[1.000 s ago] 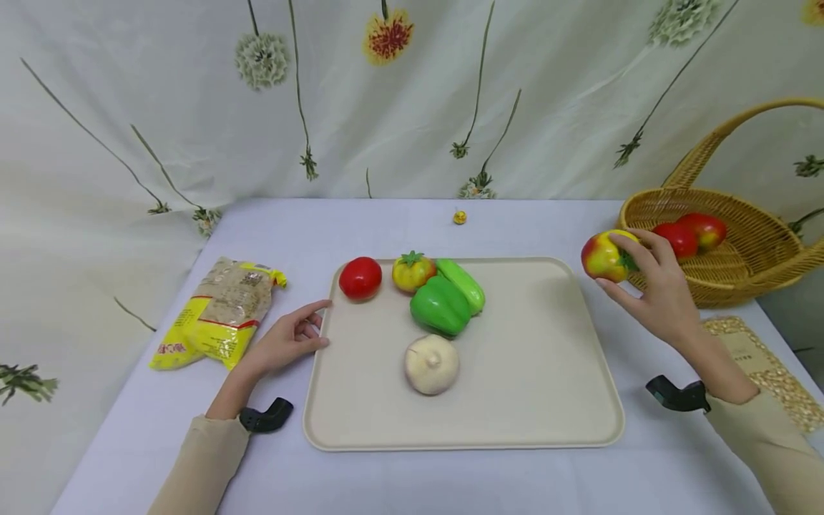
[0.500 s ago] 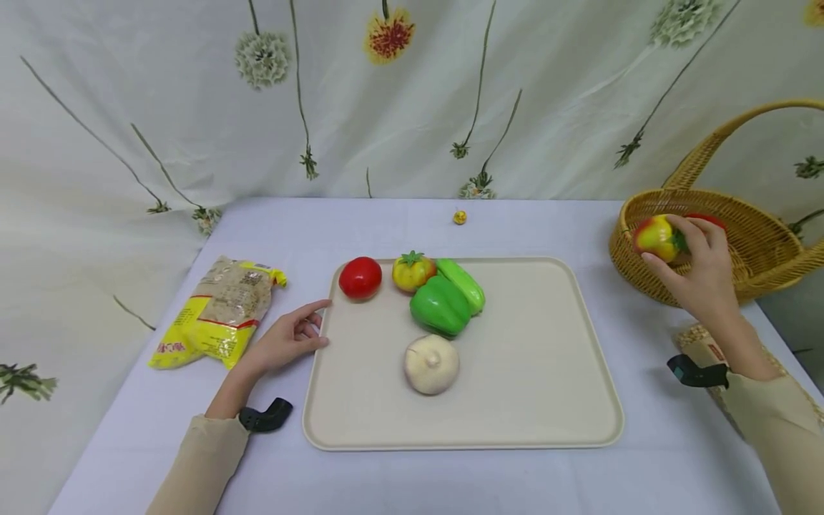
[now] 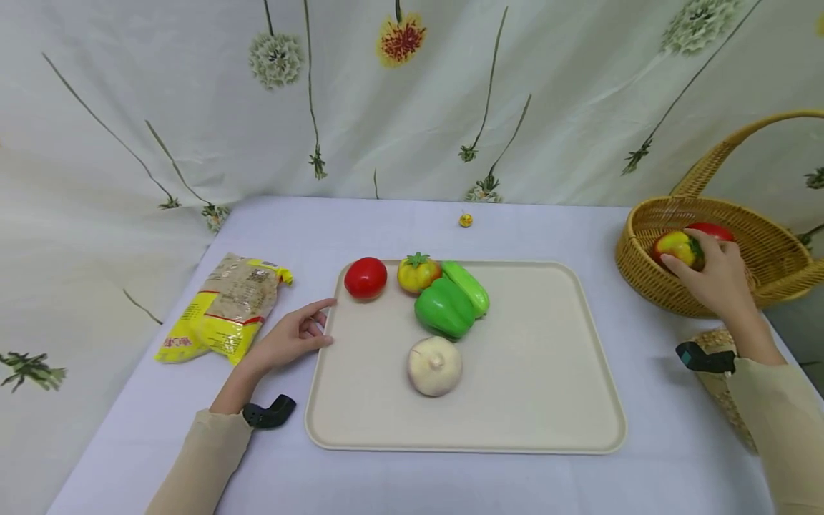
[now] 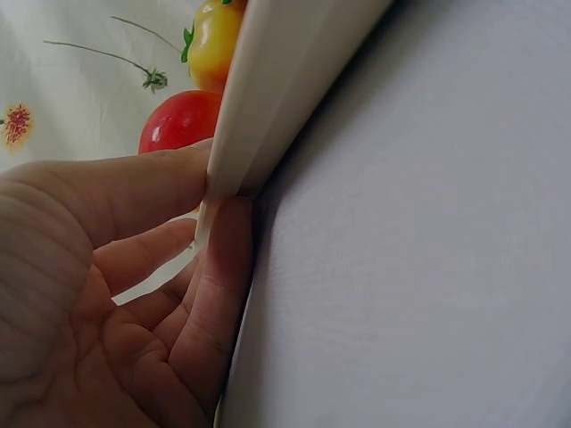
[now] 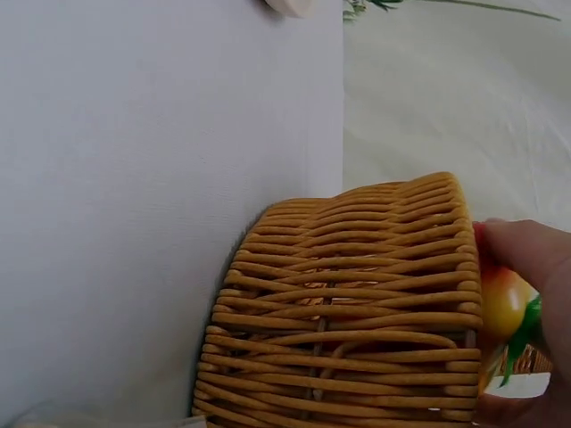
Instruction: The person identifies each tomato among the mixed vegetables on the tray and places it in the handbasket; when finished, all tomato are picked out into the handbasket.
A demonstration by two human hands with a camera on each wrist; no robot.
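Observation:
My right hand [image 3: 711, 275] grips a red-and-yellow tomato [image 3: 677, 247] inside the wicker basket [image 3: 650, 275] at the right; the right wrist view shows the tomato [image 5: 504, 303] just over the basket's woven wall [image 5: 348, 303]. A red fruit [image 3: 709, 230] lies in the basket behind my hand. My left hand [image 3: 292, 336] rests at the left rim of the beige tray [image 3: 534, 372], thumb and a finger pinching the tray's edge [image 4: 259, 116]. On the tray sit a red tomato [image 3: 365, 277], a yellow tomato [image 3: 417, 273], a green pepper [image 3: 443, 309], a cucumber [image 3: 468, 286] and a garlic bulb [image 3: 435, 366].
A yellow bag of grain [image 3: 225, 309] lies left of the tray. A small yellow object [image 3: 466, 220] sits at the table's back. A packet of kernels [image 3: 724, 390] lies under my right forearm. A flowered curtain hangs behind the table.
My right hand carried the red-and-yellow tomato from beside the tray's right corner rightward and down into the basket. The left hand stayed at the tray edge.

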